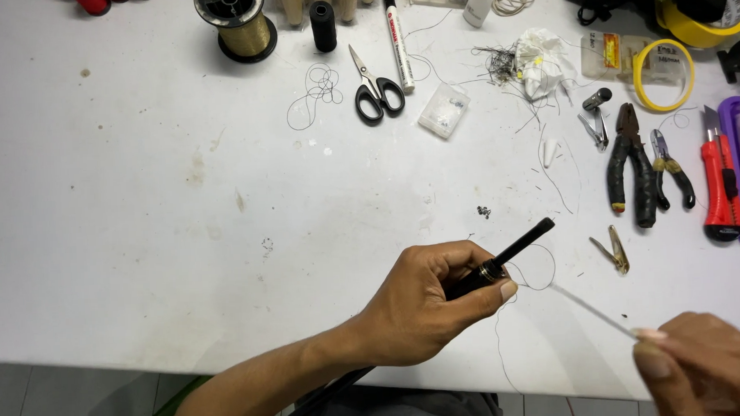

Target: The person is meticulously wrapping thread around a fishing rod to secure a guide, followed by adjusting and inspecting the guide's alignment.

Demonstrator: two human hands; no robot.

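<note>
Left hand [426,300] grips black rod [511,256]; right hand [707,364], partly cut off, pinches barely visible thread [591,308].

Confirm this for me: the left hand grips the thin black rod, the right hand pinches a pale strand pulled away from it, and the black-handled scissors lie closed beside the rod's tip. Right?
Not quite. The head view shows the scissors far up the table beside the white marker, not by the tip. The rest holds: the left hand grips the black rod, and the right hand pinches the pale strand.
</note>
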